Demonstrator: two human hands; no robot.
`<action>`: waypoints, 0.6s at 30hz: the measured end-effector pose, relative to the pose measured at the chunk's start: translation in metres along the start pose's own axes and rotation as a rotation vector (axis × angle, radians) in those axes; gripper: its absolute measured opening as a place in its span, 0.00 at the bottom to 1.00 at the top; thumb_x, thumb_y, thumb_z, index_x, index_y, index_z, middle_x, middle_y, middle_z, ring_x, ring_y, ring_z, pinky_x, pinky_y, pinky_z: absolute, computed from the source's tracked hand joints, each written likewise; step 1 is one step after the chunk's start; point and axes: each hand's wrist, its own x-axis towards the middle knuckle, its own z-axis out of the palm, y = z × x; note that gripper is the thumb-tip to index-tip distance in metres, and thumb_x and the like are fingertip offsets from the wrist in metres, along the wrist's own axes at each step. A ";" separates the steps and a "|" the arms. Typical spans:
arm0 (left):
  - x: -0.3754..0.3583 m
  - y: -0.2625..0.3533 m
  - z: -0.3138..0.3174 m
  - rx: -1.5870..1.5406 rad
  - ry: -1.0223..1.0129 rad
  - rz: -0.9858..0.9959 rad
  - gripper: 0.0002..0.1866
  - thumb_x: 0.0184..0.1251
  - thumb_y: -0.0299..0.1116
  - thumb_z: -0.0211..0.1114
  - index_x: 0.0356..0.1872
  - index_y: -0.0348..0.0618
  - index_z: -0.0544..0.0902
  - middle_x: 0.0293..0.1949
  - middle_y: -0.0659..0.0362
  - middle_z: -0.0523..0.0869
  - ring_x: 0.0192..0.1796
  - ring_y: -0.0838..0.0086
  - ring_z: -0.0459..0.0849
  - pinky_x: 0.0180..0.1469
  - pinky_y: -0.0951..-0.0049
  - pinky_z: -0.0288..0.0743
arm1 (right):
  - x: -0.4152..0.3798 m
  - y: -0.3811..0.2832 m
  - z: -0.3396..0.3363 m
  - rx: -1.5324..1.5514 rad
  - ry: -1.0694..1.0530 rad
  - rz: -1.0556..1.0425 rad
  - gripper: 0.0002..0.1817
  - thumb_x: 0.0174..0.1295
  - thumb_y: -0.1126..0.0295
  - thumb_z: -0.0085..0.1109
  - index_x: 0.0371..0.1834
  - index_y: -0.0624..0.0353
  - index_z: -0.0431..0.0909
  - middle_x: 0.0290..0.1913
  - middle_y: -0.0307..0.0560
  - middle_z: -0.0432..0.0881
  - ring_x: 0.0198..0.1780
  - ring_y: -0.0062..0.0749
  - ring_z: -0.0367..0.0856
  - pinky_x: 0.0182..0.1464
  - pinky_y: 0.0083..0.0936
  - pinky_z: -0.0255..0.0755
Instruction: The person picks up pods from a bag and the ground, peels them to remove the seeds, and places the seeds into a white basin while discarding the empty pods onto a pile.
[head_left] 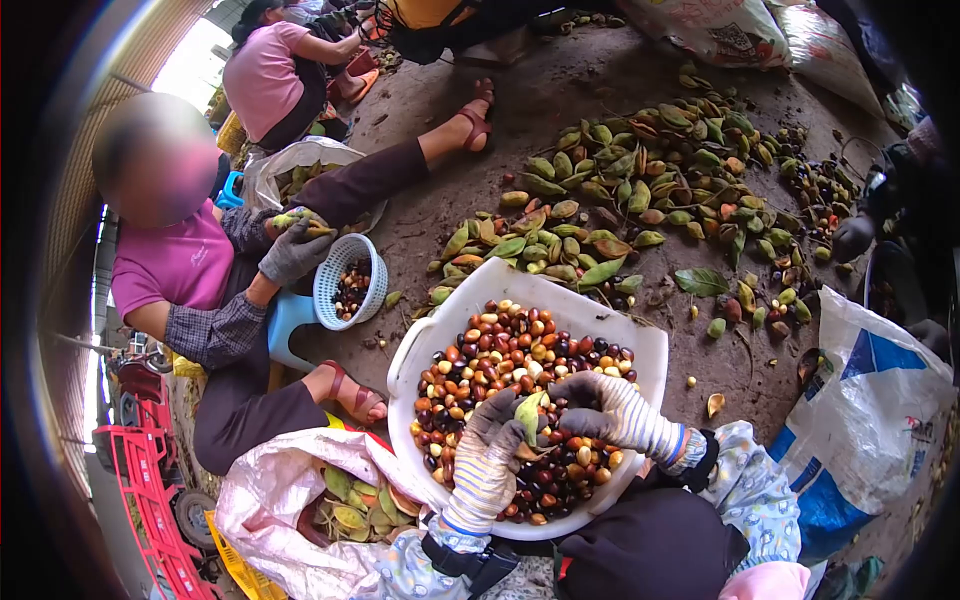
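Note:
My left hand (485,462), in a striped glove with dark fingers, is closed around a split green seed pod (530,415). Close beside the pod, my right hand (622,410) in a matching glove has its thumb and fingers pinched; whatever is between them is hidden. Both hands are above a white plastic basin (408,375), which holds a heap of glossy brown, black and cream seeds (500,345). At my left stands an open white woven sack (262,480) with opened pod husks (350,515) inside.
A pile of green pods (600,210) spreads across the ground beyond the basin. A co-worker (190,260) sits at left with a blue basket (350,282) of seeds. Another person (268,75) crouches behind. A white and blue sack (860,400) stands at right, near another gloved hand (853,238).

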 end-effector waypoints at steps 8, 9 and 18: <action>-0.003 -0.012 -0.007 0.235 -0.144 0.061 0.35 0.58 0.28 0.66 0.66 0.37 0.59 0.59 0.50 0.70 0.59 0.66 0.73 0.62 0.66 0.68 | 0.016 0.007 0.011 -0.274 -0.100 -0.102 0.34 0.46 0.64 0.75 0.55 0.62 0.70 0.47 0.41 0.78 0.49 0.23 0.74 0.54 0.23 0.70; -0.002 -0.012 -0.007 0.261 -0.142 0.078 0.36 0.57 0.28 0.66 0.66 0.37 0.59 0.59 0.50 0.70 0.60 0.66 0.72 0.63 0.66 0.66 | 0.017 0.006 0.012 -0.285 -0.125 -0.120 0.34 0.46 0.64 0.75 0.55 0.62 0.70 0.47 0.41 0.78 0.49 0.23 0.74 0.53 0.23 0.70; 0.000 -0.014 -0.006 0.215 -0.147 0.036 0.34 0.59 0.23 0.61 0.66 0.37 0.58 0.61 0.52 0.69 0.62 0.67 0.70 0.65 0.67 0.64 | 0.012 -0.004 0.020 -0.496 0.030 -0.187 0.26 0.50 0.54 0.70 0.44 0.62 0.75 0.37 0.49 0.81 0.39 0.34 0.81 0.44 0.28 0.73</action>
